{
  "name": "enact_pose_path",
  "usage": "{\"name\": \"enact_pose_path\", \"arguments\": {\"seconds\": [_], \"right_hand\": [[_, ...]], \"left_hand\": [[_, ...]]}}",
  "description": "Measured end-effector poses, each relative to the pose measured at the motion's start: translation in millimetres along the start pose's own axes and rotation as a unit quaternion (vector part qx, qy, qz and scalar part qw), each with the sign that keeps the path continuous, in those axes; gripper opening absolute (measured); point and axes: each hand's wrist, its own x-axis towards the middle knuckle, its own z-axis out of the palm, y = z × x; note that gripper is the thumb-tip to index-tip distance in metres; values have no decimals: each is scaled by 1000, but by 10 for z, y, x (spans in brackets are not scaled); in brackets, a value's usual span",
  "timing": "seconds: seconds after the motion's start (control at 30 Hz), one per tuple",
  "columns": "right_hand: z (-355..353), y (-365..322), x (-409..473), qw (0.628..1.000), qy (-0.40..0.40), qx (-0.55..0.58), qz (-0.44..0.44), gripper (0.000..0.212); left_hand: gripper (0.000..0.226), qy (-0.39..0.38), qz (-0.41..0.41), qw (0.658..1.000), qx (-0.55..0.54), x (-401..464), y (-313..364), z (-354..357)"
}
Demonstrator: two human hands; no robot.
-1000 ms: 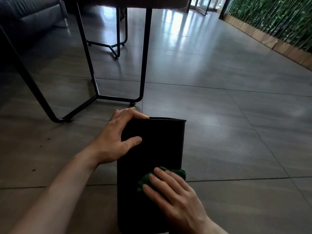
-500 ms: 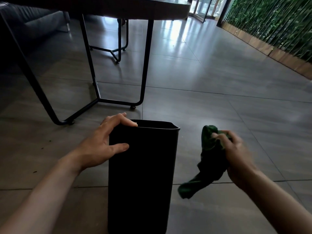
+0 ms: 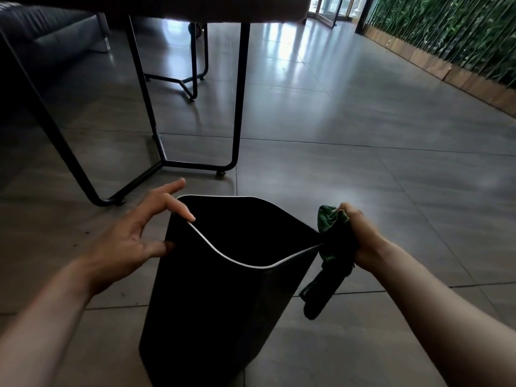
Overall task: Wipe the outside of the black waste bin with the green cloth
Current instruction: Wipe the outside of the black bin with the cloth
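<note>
The black waste bin (image 3: 212, 317) stands on the tiled floor in front of me, its open top tipped toward the camera. My left hand (image 3: 131, 241) is at the bin's left corner. One fingertip rests on the rim, the thumb presses the outer wall, and the other fingers are spread. My right hand (image 3: 363, 236) is closed around the bunched green cloth (image 3: 332, 247), right beside the bin's right rim corner. A tail of the cloth hangs down along the bin's right side.
A table on thin black metal legs (image 3: 237, 107) stands just beyond the bin, with a second black frame (image 3: 192, 79) behind it. A dark sofa (image 3: 50, 37) is at the far left. A green plant wall (image 3: 446, 32) with a wooden base runs along the right.
The bin has gone from lying on its side to standing upright with its opening in view. My right hand lifted the cloth off the wall and now holds it by the right rim.
</note>
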Motion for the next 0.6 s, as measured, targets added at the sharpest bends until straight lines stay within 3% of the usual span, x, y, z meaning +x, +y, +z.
{"name": "enact_pose_path", "arguments": {"seconds": [0.13,0.27,0.4,0.5,0.6], "right_hand": [[-41,67,-85,991,-127,13,33,22],[11,72,-149,980,-193,39,43,49],[119,82,-213,976,-210,37,35,42],[175,70,-267,977,-209,25,43,36],[200,48,-328,981,-189,-12,40,44]], "left_hand": [[57,62,-31,998,-7,9,-46,30],[58,114,-74,990,-29,54,-28,93],[40,170,-158,971,-53,73,-66,145],[53,191,-193,956,-109,86,-43,212],[66,164,-204,946,-190,119,44,283]]}}
